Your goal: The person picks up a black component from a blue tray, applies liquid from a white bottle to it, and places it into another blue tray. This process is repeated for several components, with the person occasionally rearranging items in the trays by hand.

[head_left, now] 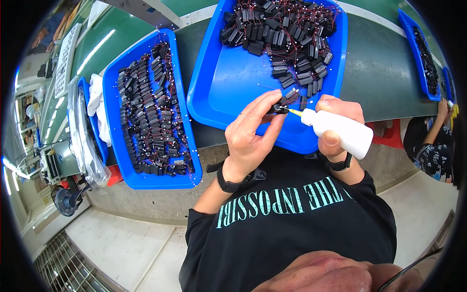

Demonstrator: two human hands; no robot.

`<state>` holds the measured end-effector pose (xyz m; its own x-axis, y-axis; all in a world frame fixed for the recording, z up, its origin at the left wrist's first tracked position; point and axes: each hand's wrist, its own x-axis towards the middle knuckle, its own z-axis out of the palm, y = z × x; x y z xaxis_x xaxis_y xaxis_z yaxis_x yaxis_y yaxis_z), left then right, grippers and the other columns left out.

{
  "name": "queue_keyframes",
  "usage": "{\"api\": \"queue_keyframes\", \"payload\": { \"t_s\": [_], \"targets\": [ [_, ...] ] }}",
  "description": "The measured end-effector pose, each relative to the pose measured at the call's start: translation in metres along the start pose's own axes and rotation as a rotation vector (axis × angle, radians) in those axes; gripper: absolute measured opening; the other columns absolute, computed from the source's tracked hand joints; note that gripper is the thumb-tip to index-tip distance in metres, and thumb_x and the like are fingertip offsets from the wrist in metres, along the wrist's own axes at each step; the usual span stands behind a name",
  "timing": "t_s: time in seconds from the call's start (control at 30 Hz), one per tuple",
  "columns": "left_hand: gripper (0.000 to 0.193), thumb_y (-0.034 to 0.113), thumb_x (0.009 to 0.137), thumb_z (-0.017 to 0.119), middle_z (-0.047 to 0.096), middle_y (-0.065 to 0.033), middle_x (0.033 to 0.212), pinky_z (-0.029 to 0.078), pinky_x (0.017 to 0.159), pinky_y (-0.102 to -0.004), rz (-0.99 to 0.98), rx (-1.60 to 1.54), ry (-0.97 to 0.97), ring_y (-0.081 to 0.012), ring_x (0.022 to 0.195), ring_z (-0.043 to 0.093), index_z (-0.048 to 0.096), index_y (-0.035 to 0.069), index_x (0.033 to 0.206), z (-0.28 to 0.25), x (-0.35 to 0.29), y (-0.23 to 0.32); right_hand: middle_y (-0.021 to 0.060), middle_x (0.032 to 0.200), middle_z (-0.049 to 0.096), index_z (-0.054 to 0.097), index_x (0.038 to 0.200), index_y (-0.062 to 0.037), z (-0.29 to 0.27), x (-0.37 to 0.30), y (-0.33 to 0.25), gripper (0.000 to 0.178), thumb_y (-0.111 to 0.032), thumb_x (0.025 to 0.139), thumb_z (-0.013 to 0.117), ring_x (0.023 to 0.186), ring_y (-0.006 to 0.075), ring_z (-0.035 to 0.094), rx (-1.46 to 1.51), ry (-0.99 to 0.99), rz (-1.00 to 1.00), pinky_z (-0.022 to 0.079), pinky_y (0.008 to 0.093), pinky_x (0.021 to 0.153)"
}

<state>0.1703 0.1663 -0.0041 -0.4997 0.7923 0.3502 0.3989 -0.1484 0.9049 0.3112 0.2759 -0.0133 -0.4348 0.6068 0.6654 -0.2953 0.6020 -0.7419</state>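
Observation:
My left hand (249, 136) pinches one or more small black blocks (278, 108) with thin red wires, over the near edge of the middle blue tray (233, 73). My right hand (342, 109) grips a white squeeze bottle (346, 133), tilted so its narrow yellowish nozzle (295, 112) points left at the blocks. The tip is at or very close to them; I cannot tell if it touches. Fingers partly hide the held pieces. A heap of similar black blocks (272, 34) with red wires fills the far part of the tray.
To the left, another blue tray (112, 112) holds rows of wired black blocks. Clear plastic bags (81, 136) and white cloth (97, 107) lie beyond it. At far right stand more blue trays (413, 46), with another person's arm (440, 117) near them. A dark green bench (374, 82) supports the trays.

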Motion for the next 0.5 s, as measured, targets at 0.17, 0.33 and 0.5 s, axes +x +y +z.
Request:
{"api": "queue_keyframes", "payload": {
  "t_s": [0.17,0.33,0.5],
  "targets": [
    [0.041,-0.01,0.076,0.07,0.065,-0.0145,0.114,0.057,0.076,-0.0262,0.006,-0.009,-0.002,-0.0179,0.096,0.067,0.063,-0.001,0.116,-0.0003,-0.0003,-0.0005,0.0113,0.095,0.064,0.064,0.097,-0.0001,-0.0028,-0.0011,-0.0024,0.04,-0.038,0.086,0.066,0.071,0.0205,0.064,-0.085,-0.029,-0.01,0.053,0.0325,0.065],
    [0.042,-0.011,0.076,0.069,0.064,-0.015,0.114,0.058,0.077,-0.0269,0.01,-0.009,-0.01,-0.019,0.096,0.067,0.063,-0.001,0.116,0.0,0.0002,-0.0006,0.0076,0.072,0.055,0.054,0.108,0.0004,0.0013,-0.0012,-0.0022,0.062,-0.055,0.084,0.065,0.057,0.0129,0.046,-0.178,-0.012,-0.039,0.038,0.0292,0.054],
    [0.042,-0.011,0.076,0.069,0.064,-0.0157,0.114,0.058,0.078,-0.0274,0.016,-0.019,-0.007,-0.0197,0.097,0.067,0.062,-0.002,0.116,0.0003,0.0001,-0.0011,0.0076,0.08,0.058,0.06,0.102,-0.0017,-0.0003,-0.0011,-0.0049,0.051,-0.049,0.084,0.065,0.063,0.0163,0.052,-0.167,-0.017,-0.02,0.044,0.0313,0.06]
  ]
}}
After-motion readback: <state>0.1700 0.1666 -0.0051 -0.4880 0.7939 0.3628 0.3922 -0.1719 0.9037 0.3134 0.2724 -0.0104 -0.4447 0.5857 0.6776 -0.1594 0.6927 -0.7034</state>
